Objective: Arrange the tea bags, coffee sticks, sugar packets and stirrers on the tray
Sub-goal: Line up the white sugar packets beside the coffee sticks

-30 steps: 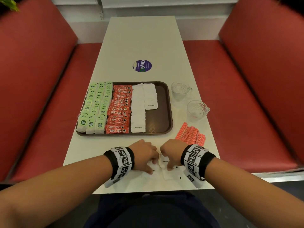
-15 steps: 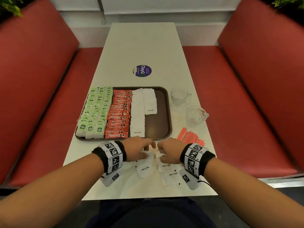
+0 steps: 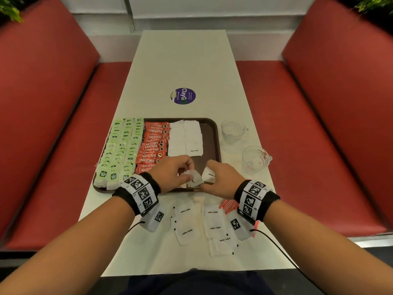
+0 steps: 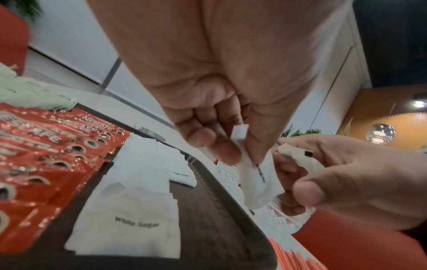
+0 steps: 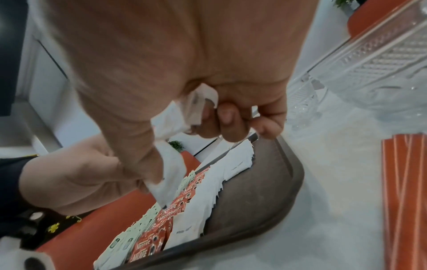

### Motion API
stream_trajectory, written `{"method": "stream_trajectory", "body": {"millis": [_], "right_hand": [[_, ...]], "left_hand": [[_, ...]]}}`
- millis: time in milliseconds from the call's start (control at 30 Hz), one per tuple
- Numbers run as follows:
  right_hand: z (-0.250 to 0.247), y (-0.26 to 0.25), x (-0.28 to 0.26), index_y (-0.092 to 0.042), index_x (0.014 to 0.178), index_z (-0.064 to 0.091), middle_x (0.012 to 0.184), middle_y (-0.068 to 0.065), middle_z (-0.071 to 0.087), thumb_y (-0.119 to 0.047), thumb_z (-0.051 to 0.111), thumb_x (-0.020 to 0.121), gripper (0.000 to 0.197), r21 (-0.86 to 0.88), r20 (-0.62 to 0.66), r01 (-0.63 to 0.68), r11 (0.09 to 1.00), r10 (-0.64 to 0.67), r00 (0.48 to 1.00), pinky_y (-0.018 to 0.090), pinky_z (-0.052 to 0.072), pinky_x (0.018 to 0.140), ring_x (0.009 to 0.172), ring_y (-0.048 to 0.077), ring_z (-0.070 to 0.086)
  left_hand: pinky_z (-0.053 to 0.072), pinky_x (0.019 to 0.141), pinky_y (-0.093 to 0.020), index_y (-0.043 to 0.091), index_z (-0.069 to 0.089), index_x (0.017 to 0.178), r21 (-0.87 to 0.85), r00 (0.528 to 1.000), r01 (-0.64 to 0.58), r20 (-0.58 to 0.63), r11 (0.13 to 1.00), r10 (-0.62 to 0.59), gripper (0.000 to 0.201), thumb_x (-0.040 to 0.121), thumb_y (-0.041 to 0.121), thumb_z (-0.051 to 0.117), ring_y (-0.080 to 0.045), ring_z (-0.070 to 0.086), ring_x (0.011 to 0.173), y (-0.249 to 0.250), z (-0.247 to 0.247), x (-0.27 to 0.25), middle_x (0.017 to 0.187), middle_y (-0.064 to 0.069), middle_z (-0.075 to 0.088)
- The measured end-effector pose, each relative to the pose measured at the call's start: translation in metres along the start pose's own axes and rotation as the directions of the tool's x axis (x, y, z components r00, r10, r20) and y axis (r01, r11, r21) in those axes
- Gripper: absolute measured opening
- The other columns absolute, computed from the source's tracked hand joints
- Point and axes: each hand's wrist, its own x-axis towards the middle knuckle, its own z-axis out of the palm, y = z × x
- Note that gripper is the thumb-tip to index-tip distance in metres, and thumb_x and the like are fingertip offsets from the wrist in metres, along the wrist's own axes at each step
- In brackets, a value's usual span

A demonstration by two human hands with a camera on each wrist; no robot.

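Two hands hung over the near edge of the brown tray [image 3: 215,133]. The left hand [image 3: 172,173] pinched a white sugar packet [image 3: 194,179] between thumb and fingers. The right hand [image 3: 223,179] had its fingers curled round more white sugar packets [image 3: 209,174]. On the tray lay green tea bags [image 3: 121,150] at the left edge, red Nescafe sticks [image 3: 152,143] beside them, then rows of sugar packets [image 3: 185,137]. More loose sugar packets [image 3: 200,224] lay on the table [image 3: 182,60] near its front edge. Orange stirrers [image 3: 228,206] lay by the right wrist. Two glass cups [image 3: 234,129] stood to the right of the tray.
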Motion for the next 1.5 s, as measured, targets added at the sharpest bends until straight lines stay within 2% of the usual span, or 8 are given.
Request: {"method": "stream_trajectory", "body": {"millis": [133, 267, 500, 800, 967, 1167, 1400, 1500], "right_hand": [[-0.005, -0.001, 0.014, -0.019, 0.102, 0.067, 0.085, -0.002, 0.065, -0.037, 0.074, 0.082, 0.028, 0.061, -0.056, 0.012, 0.998, -0.009, 0.998, 0.037, 0.053, 0.07, 0.077, 0.016, 0.061], [-0.012, -0.003, 0.029, -0.013, 0.095, 0.073, 0.087, 0.001, 0.068, -0.022, 0.065, 0.088, 0.014, 0.083, -0.087, 0.042, 0.996, -0.035, 0.996, 0.039, 0.054, 0.074, 0.08, 0.02, 0.062], [-0.014, 0.011, 0.047, -0.015, 0.094, 0.065, 0.085, 0.001, 0.066, -0.03, 0.062, 0.091, 0.015, 0.059, -0.131, -0.051, 0.997, 0.058, 0.99, 0.035, 0.051, 0.072, 0.081, 0.021, 0.062], [-0.018, 0.021, 0.044, -0.015, 0.094, 0.049, 0.083, 0.003, 0.059, -0.04, 0.056, 0.091, 0.026, 0.193, -0.044, -0.171, 0.966, 0.182, 0.982, 0.035, 0.044, 0.067, 0.076, 0.021, 0.057], [-0.022, 0.021, 0.042, -0.013, 0.097, 0.048, 0.085, 0.004, 0.057, -0.039, 0.047, 0.097, 0.026, 0.25, 0.021, -0.186, 0.95, 0.187, 0.982, 0.035, 0.041, 0.069, 0.077, 0.02, 0.054], [-0.024, 0.023, 0.048, -0.017, 0.078, 0.037, 0.079, 0.005, 0.047, -0.02, 0.033, 0.103, 0.025, 0.305, -0.008, -0.225, 0.925, 0.239, 0.971, 0.037, 0.035, 0.07, 0.072, 0.021, 0.043], [-0.022, 0.03, 0.051, -0.012, 0.108, 0.051, 0.097, 0.007, 0.061, -0.021, 0.048, 0.1, 0.013, 0.192, -0.011, -0.182, 0.964, 0.187, 0.982, 0.03, 0.044, 0.07, 0.084, 0.02, 0.057], [-0.022, 0.033, 0.055, -0.015, 0.114, 0.056, 0.103, 0.005, 0.064, -0.023, 0.055, 0.1, 0.017, 0.138, -0.049, -0.165, 0.977, 0.173, 0.984, 0.03, 0.049, 0.077, 0.089, 0.021, 0.062]], "left_hand": [[0.056, 0.076, -0.027, 0.034, 0.059, 0.108, -0.149, 0.998, 0.021, -0.056, 0.989, -0.029, 0.028, 0.088, 0.018, 0.071, -0.008, 0.067, 0.087, -0.003, 0.003, 0.008, 0.099, 0.011, 0.069], [0.054, 0.068, -0.027, 0.03, 0.063, 0.102, -0.088, 0.993, 0.068, -0.089, 0.994, -0.076, 0.013, 0.091, 0.024, 0.068, -0.01, 0.066, 0.077, -0.004, 0.001, 0.019, 0.09, 0.009, 0.069], [0.04, 0.069, -0.026, 0.026, 0.068, 0.095, 0.158, 0.984, 0.155, -0.107, 0.975, -0.139, 0.007, 0.093, 0.032, 0.065, -0.013, 0.058, 0.081, -0.014, -0.006, 0.058, 0.09, 0.009, 0.064], [0.051, 0.088, -0.04, 0.033, 0.059, 0.096, 0.254, 0.921, 0.383, -0.183, 0.888, -0.344, 0.02, 0.084, 0.038, 0.073, -0.021, 0.061, 0.091, -0.035, 0.006, 0.108, 0.091, 0.004, 0.067], [0.049, 0.091, -0.041, 0.036, 0.056, 0.098, 0.385, 0.926, 0.376, -0.158, 0.843, -0.342, 0.028, 0.081, 0.048, 0.074, -0.022, 0.059, 0.1, -0.042, 0.006, 0.119, 0.101, 0.004, 0.067], [0.047, 0.092, -0.04, 0.033, 0.061, 0.11, 0.529, 0.964, 0.262, -0.11, 0.807, -0.241, 0.035, 0.081, 0.05, 0.073, -0.022, 0.055, 0.106, -0.035, -0.002, 0.129, 0.112, 0.004, 0.062], [0.044, 0.089, -0.036, 0.035, 0.07, 0.101, 0.649, 0.965, 0.186, 0.02, 0.738, -0.26, 0.014, 0.094, 0.042, 0.06, -0.022, 0.056, 0.106, -0.018, -0.004, 0.138, 0.109, 0.005, 0.067], [0.048, 0.088, -0.038, 0.031, 0.07, 0.099, 0.535, 0.979, 0.186, -0.031, 0.824, -0.202, 0.024, 0.095, 0.049, 0.055, -0.019, 0.06, 0.096, -0.011, -0.008, 0.139, 0.101, 0.005, 0.069]]}}
